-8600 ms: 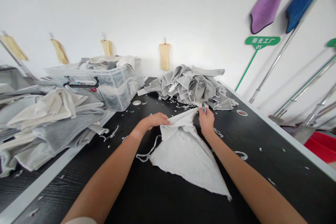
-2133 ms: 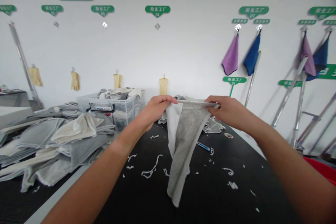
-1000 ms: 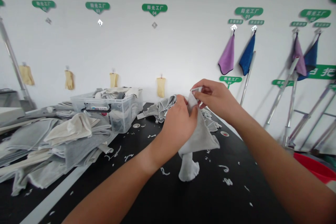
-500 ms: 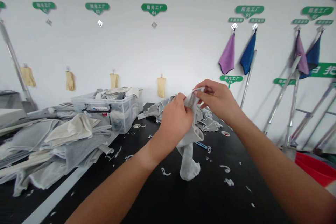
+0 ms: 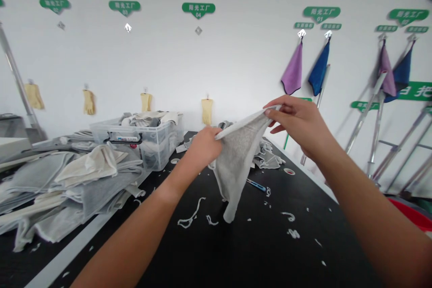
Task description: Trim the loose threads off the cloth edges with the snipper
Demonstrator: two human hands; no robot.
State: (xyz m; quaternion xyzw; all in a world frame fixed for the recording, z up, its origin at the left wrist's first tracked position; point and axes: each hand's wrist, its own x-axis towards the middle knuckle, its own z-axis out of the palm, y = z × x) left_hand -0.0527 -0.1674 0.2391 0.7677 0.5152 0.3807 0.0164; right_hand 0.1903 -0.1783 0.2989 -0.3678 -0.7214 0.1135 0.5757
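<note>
Apparently light, a limp, pale-edged grey cloth [image 5: 236, 157] was best gripped by its hem, pinched by closed left hand [image 5: 204, 146] and half-curled right hand [image 5: 302, 121].

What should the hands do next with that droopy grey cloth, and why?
Maybe lower the droopy grey cloth onto the flat black table: the left hand and right hand hold its top edge, but its bottom hangs narrow and bunched.

Black table [image 5: 270, 247] — white thread scraps [image 5: 288, 217], blue-handled tool [image 5: 256, 185].
</note>
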